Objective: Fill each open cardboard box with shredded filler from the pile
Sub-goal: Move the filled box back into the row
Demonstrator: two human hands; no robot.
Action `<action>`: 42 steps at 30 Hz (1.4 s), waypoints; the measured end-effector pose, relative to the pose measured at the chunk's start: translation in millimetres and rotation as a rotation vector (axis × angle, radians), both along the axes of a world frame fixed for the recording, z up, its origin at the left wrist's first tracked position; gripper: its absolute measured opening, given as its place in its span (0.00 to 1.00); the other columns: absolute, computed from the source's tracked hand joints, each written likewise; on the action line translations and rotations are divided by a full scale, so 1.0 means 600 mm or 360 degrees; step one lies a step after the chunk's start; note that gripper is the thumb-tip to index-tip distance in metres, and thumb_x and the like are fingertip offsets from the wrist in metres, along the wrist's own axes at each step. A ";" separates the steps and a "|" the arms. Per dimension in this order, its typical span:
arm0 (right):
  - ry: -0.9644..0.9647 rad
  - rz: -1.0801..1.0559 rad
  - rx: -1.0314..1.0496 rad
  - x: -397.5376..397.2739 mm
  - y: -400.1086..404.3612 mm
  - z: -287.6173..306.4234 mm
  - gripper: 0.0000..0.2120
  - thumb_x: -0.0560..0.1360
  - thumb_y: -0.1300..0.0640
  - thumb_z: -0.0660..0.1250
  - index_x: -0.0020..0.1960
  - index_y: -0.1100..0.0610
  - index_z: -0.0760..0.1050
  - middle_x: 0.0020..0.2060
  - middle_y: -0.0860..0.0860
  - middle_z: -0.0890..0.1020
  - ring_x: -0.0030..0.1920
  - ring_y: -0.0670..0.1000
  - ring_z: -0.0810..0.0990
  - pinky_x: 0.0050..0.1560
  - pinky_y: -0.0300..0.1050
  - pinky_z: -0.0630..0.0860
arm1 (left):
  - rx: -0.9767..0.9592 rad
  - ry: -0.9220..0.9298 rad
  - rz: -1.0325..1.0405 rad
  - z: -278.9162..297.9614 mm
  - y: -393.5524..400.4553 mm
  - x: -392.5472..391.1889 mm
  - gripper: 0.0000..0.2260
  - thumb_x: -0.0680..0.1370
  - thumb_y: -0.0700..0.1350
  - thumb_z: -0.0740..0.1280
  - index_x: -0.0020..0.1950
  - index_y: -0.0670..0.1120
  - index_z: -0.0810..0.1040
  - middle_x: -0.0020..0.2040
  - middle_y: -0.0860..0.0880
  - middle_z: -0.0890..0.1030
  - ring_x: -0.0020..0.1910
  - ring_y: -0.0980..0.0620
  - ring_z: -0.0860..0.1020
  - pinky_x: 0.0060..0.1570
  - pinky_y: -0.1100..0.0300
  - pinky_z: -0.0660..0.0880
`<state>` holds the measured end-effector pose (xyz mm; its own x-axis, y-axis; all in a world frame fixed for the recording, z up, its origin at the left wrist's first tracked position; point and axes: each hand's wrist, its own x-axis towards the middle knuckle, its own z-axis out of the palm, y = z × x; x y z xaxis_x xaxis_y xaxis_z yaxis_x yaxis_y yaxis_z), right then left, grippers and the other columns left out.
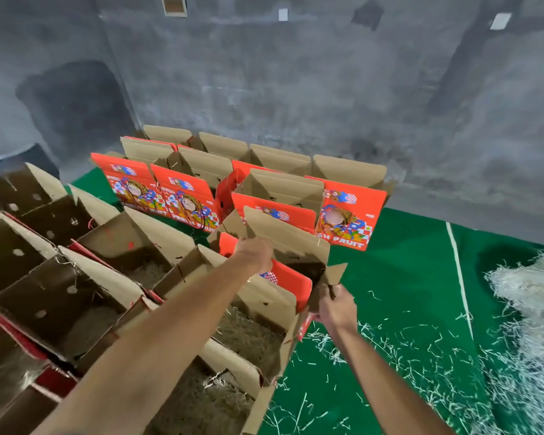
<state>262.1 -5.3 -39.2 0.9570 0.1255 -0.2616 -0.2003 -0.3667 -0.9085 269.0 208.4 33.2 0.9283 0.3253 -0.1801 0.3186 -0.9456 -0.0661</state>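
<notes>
Setting: A grey, stained wall (296,89) backed a green mat (405,293) marked with a white line (459,277).
Filler: The pile (528,284) of pale shreds lay on the mat at the right edge; loose strands were scattered between it and the boxes.
Filled boxes: The rows at left and front (248,337) already held filler on their floors.
Unfilled stock: A block of red printed boxes (182,199) stood open toward the wall, apart from the pile; their insides were not visible.
Box in hand: One box (289,246) was raised at the end of the front row, its inside dark and contents unclear.
Left hand: The left hand (255,254) was curled at the box's near rim, apparently gripping it; the fingers were hidden.
Right hand: The right hand (336,309) pinched the box's side flap (333,274).
Stage: Judged as setting the next box in line, before any filler went in.
Risk: The pinched flap could tear or fold, since it bore part of the load.
Risk: The box could tip onto its filled neighbour and spill shreds if lowered askew.
</notes>
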 end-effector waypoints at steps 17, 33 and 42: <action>0.0094 0.0966 -0.0293 0.079 0.247 0.035 0.26 0.73 0.29 0.63 0.66 0.38 0.74 0.62 0.42 0.75 0.59 0.47 0.74 0.60 0.44 0.69 | -0.0385 0.0017 0.0319 0.049 0.304 -0.067 0.10 0.82 0.42 0.60 0.57 0.40 0.79 0.53 0.44 0.79 0.53 0.45 0.79 0.55 0.50 0.79; -0.0961 0.0361 -0.0916 0.252 0.175 0.067 0.26 0.78 0.52 0.67 0.74 0.48 0.64 0.67 0.49 0.76 0.47 0.55 0.83 0.48 0.52 0.81 | -0.0969 -0.0633 -0.0264 0.014 0.175 0.086 0.13 0.78 0.39 0.62 0.39 0.53 0.82 0.38 0.61 0.82 0.40 0.66 0.79 0.41 0.65 0.77; -0.1216 0.0654 -0.1591 0.271 0.115 0.064 0.15 0.82 0.53 0.55 0.50 0.54 0.80 0.38 0.53 0.83 0.38 0.55 0.83 0.37 0.45 0.78 | -0.1227 -0.0588 -0.0352 0.024 0.141 0.080 0.16 0.77 0.36 0.61 0.39 0.52 0.82 0.43 0.58 0.84 0.44 0.60 0.81 0.50 0.56 0.80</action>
<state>424.9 63.7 -0.9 0.8428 0.5092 0.1742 0.5237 -0.8506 -0.0468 317.2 293.0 47.8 0.9979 0.0434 0.0488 -0.0020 -0.7268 0.6868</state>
